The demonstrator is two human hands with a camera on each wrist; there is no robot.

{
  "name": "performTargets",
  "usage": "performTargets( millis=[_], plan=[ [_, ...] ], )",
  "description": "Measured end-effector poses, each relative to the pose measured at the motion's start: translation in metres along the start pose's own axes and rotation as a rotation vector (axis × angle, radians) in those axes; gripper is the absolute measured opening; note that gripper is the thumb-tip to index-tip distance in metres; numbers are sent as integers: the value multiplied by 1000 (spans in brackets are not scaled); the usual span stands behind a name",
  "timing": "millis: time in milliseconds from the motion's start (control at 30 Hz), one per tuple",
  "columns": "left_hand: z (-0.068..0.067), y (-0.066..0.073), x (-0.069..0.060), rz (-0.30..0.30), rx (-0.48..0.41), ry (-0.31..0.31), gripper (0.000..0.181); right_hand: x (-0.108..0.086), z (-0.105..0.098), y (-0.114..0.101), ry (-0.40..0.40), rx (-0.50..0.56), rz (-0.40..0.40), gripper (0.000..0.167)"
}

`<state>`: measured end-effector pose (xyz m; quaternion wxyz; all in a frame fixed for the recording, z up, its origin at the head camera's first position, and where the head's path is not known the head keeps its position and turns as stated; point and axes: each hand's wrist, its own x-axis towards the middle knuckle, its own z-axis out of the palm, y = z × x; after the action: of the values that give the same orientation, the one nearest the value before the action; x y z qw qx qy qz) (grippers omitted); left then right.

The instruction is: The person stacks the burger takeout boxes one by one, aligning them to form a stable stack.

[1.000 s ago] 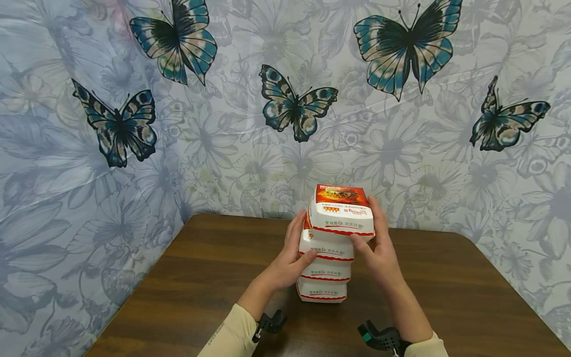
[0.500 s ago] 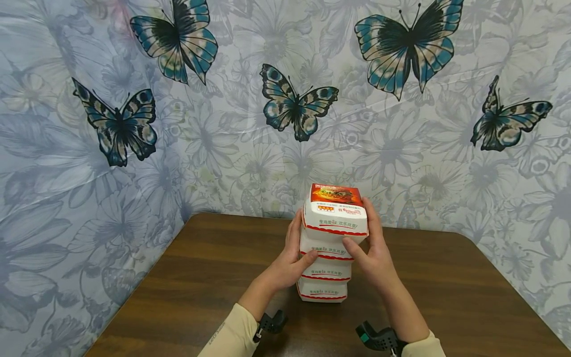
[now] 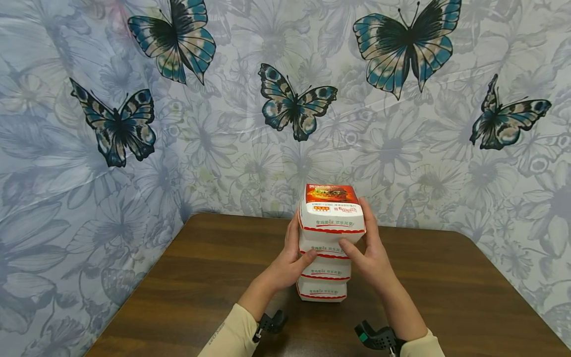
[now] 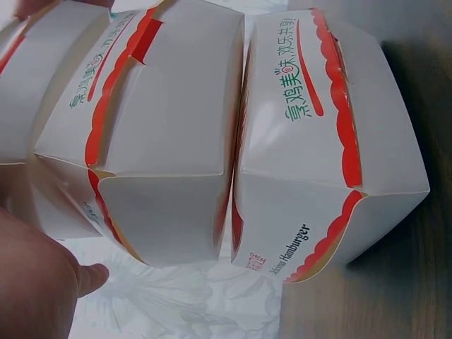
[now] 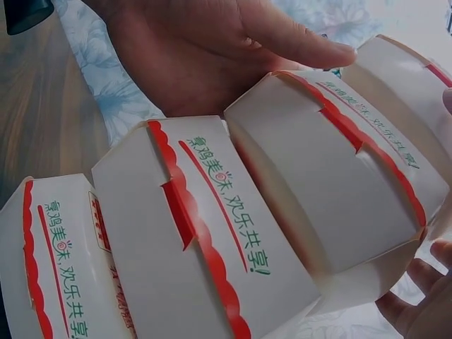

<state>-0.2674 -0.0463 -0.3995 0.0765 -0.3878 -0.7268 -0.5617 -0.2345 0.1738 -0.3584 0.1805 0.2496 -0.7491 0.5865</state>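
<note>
Several white paper hamburger boxes with red scalloped edges stand in one stack on the table. The top hamburger box (image 3: 332,210) has a red burger picture on its lid. My right hand (image 3: 370,253) grips this top box at its right side, thumb at the front near its lower edge. My left hand (image 3: 285,263) holds the upper part of the stack from the left, its thumb on the front of the boxes below. The bottom hamburger box (image 3: 321,290) rests on the wood. In the right wrist view, a middle hamburger box (image 5: 205,233) lies beside my right palm.
The brown wooden table (image 3: 214,248) extends left and right of the stack. Behind it hangs a pale floral cloth (image 3: 250,168) with printed butterflies. Black wrist mounts (image 3: 379,337) sit on both forearms.
The top box has shifted left with my right hand, so it lies more squarely over the boxes below. My left hand and the lower boxes stay almost where they were.
</note>
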Motion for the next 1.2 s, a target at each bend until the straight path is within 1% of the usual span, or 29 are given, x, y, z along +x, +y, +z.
performTargets(
  millis=[100,267,500,767,933,1033,1200],
  plan=[
    [0,0,0,-8,-5,2,90,0,0,1,7,-8,-3,93],
    [0,0,0,2,-18,15,91,0,0,3,19,-24,-24,94],
    [1,-2,0,-12,-44,21,91,-1,2,4,22,-40,-4,94],
    [1,-1,1,-25,-81,22,91,0,2,4,15,-63,-2,95],
    [0,-2,0,-34,-80,24,95,-1,1,5,25,-56,5,98],
    [-1,-2,0,-44,-80,29,99,-1,1,6,23,-51,-2,98],
    [-5,-1,-1,-44,-85,31,102,0,1,5,12,-48,-21,98]
  ],
)
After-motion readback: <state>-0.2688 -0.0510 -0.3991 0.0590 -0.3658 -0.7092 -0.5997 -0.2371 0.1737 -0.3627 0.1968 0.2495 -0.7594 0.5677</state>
